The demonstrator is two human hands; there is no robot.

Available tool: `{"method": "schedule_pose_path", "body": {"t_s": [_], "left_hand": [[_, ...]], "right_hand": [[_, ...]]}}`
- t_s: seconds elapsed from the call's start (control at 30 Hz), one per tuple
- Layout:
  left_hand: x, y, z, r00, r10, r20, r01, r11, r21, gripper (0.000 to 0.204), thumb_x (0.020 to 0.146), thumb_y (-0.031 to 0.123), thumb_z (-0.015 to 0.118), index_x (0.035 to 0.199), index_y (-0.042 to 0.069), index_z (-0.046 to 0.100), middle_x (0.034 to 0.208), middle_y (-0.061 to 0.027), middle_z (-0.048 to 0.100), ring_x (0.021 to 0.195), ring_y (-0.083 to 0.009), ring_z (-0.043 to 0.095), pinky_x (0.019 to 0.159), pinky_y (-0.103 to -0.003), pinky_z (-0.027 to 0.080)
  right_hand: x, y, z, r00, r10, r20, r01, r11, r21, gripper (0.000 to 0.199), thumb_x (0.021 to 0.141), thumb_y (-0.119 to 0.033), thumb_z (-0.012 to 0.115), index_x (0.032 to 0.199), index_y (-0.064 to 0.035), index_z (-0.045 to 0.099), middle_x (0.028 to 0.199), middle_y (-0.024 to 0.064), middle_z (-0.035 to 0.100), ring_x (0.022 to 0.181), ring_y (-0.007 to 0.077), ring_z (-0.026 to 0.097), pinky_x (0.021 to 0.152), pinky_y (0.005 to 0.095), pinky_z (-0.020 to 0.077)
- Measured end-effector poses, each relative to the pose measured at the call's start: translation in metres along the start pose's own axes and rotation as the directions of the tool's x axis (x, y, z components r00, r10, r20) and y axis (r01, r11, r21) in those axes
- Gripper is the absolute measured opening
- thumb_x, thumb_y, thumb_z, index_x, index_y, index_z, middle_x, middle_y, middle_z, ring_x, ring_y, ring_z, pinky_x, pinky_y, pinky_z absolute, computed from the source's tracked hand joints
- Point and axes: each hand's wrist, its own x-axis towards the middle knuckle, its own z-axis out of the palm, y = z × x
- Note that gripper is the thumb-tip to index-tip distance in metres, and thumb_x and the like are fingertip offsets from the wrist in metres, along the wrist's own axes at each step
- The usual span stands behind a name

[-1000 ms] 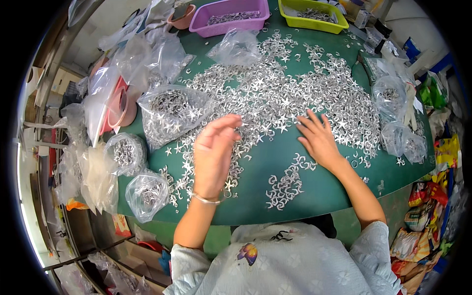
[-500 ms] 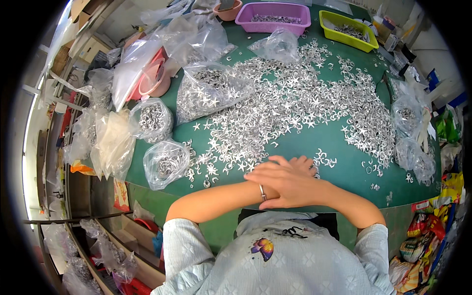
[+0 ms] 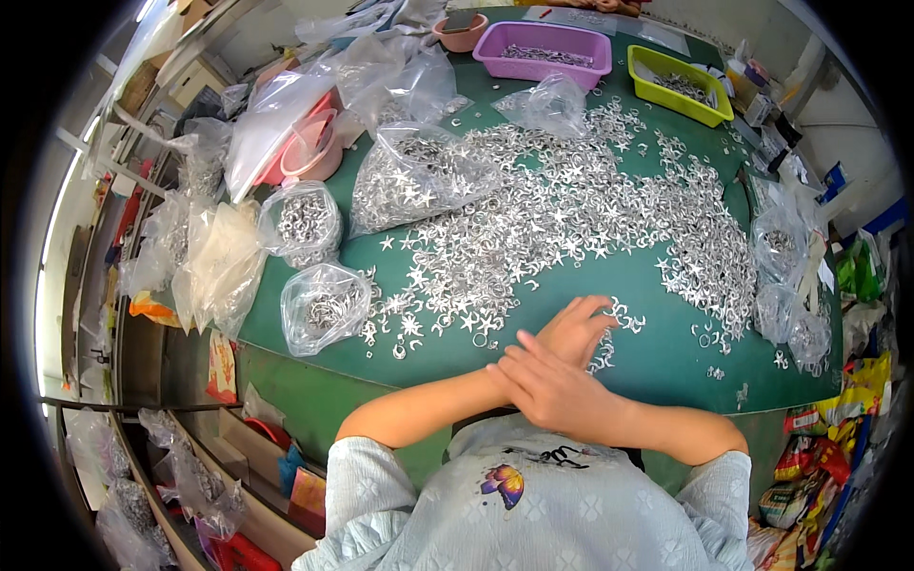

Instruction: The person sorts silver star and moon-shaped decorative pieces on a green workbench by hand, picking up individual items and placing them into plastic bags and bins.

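Note:
My left hand (image 3: pixel 574 329) reaches across to the right over the green table, fingers loosely bent and apart. Its fingertips are beside a few small silvery crescent pieces (image 3: pixel 624 318); I cannot tell whether they touch. My right hand (image 3: pixel 545 383) lies across my left wrist with its fingers spread over it, covering the bracelet there. Neither hand holds a loose piece that I can see. Ahead of them spreads a wide heap of silvery star and crescent pieces (image 3: pixel 562 200). More crescents lie partly hidden below my left hand.
Clear plastic bags of pieces (image 3: pixel 326 309) stand along the left, with a larger open bag (image 3: pixel 419 181) behind. A purple basin (image 3: pixel 609 59) and a yellow-green basin (image 3: pixel 681 107) stand at the back. More bags (image 3: pixel 783 238) line the right edge. Another person's hands (image 3: pixel 609 6) show at the far edge.
My right hand has slid back from my left hand onto the wrist, covering the bracelet. My left hand's fingers now show more, pointing right. The view has tilted slightly, revealing the other person's hands.

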Motion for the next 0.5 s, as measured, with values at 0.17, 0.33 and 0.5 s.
{"method": "schedule_pose_path", "body": {"t_s": [0.17, 0.33, 0.5], "left_hand": [[-0.006, 0.0, -0.006, 0.943, -0.33, 0.051, 0.287, 0.725, -0.626, 0.018, 0.09, 0.0, 0.055, 0.107, -0.002, 0.061, 0.109, -0.0101, 0.062, 0.096, -0.0192, 0.062, 0.081, -0.029, 0.049], [-0.029, 0.042, -0.065, 0.76, -0.502, -0.413, 0.154, 0.755, -0.637, 0.017, 0.091, 0.001, 0.053, 0.105, -0.003, 0.062, 0.102, -0.0103, 0.064, 0.095, -0.0182, 0.061, 0.085, -0.028, 0.048], [-0.066, 0.107, -0.137, 0.503, -0.064, -0.862, -0.557, 0.738, -0.38, 0.016, 0.083, -0.005, 0.056, 0.087, 0.01, 0.053, 0.079, -0.0013, 0.047, 0.064, -0.0131, 0.042, 0.06, -0.028, 0.036]], "right_hand": [[0.0, -0.002, 0.002, 0.988, -0.109, -0.11, 0.121, 0.987, 0.108, 0.038, 0.078, -0.011, 0.057, 0.113, 0.0033, 0.058, 0.111, 0.0141, 0.059, 0.106, 0.0303, 0.056, 0.103, 0.0457, 0.0389], [-0.013, 0.013, 0.0, 0.894, 0.242, -0.378, -0.073, 0.909, 0.41, 0.035, 0.077, -0.008, 0.063, 0.112, -0.0046, 0.061, 0.111, 0.0123, 0.058, 0.109, 0.0294, 0.053, 0.096, 0.0424, 0.0404], [-0.028, 0.095, 0.037, 0.786, 0.607, -0.116, -0.499, 0.734, 0.461, 0.028, 0.084, -0.012, 0.063, 0.112, -0.0075, 0.062, 0.119, 0.0094, 0.054, 0.117, 0.0298, 0.047, 0.096, 0.0451, 0.0361]]}}
